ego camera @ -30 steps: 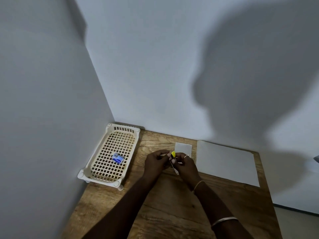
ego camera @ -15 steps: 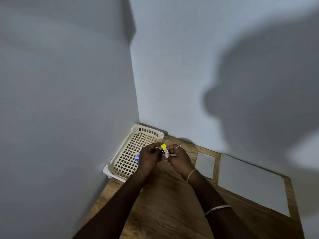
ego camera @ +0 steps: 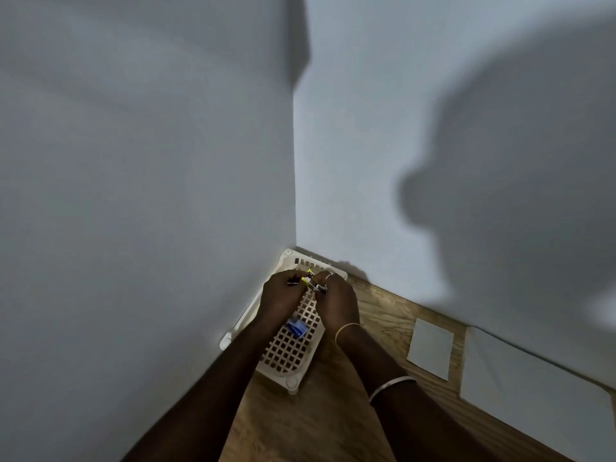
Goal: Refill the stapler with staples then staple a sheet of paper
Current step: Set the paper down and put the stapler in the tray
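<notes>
I am seeing both sets of fingers pinching a small stapler (ego camera: 308, 281) between them, its yellow part and metal piece just showing in the gap. The left hand (ego camera: 282, 295) is curling closed around the stapler's left end, and the right hand (ego camera: 336, 300) is gripping its right end, with a ring on one finger. Whether the stapler is lying open or closed, I cannot tell; it is too small and partly covered by the fingers.

The hands are hovering together above the far half of a white lattice basket (ego camera: 293, 353), which is sitting in the corner of the wooden table (ego camera: 300, 425) against the left wall. A small blue box of staples (ego camera: 296, 327) is lying inside the basket, just below the hands and between the wrists. A thin bangle is circling the right wrist and a second, paler one is sitting further up that forearm.

To the right, well apart from the basket, a small white card (ego camera: 430, 349) is lying flat on the table, and a larger sheet of paper (ego camera: 533, 391) is lying just beyond it, along the back wall.
</notes>
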`<state>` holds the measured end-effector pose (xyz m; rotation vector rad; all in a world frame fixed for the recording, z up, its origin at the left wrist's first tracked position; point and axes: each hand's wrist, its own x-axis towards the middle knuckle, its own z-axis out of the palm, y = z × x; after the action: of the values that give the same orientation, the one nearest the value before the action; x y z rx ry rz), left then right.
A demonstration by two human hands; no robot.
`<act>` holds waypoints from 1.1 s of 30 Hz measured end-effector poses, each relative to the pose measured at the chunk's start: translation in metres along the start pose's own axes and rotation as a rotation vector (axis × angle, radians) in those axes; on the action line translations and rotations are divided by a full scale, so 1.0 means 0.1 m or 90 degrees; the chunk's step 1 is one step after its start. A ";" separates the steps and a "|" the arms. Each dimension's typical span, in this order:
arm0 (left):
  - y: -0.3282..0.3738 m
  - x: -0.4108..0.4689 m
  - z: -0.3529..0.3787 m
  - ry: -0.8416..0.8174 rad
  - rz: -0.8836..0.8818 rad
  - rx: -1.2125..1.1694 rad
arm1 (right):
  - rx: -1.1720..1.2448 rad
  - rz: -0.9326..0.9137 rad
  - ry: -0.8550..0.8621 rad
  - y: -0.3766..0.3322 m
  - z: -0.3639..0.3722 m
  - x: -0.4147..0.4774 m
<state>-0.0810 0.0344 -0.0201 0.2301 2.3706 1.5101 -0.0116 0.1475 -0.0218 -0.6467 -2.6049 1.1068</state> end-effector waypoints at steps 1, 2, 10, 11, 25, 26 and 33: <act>-0.02 0.02 0.00 0.009 0.003 0.018 | -0.018 -0.006 0.002 0.00 0.04 0.02; -0.05 0.04 0.01 0.017 0.010 0.036 | -0.031 -0.012 0.006 0.01 0.07 0.04; -0.31 0.10 0.03 0.037 0.084 0.200 | -0.075 -0.029 0.013 0.14 0.31 0.12; -0.34 0.11 0.04 0.039 0.081 0.218 | -0.081 -0.032 0.008 0.16 0.33 0.12; -0.43 0.14 0.07 0.070 0.114 0.419 | -0.162 -0.082 -0.026 0.27 0.43 0.13; -0.44 0.14 0.07 0.069 0.113 0.430 | -0.166 -0.081 -0.029 0.26 0.43 0.13; -0.37 0.08 0.04 0.052 0.102 0.441 | -0.168 -0.095 -0.053 0.27 0.40 0.13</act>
<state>-0.0856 0.0246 -0.0570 0.5293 2.9170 0.6998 -0.0299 0.1456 -0.0677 -0.4561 -2.8452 0.7698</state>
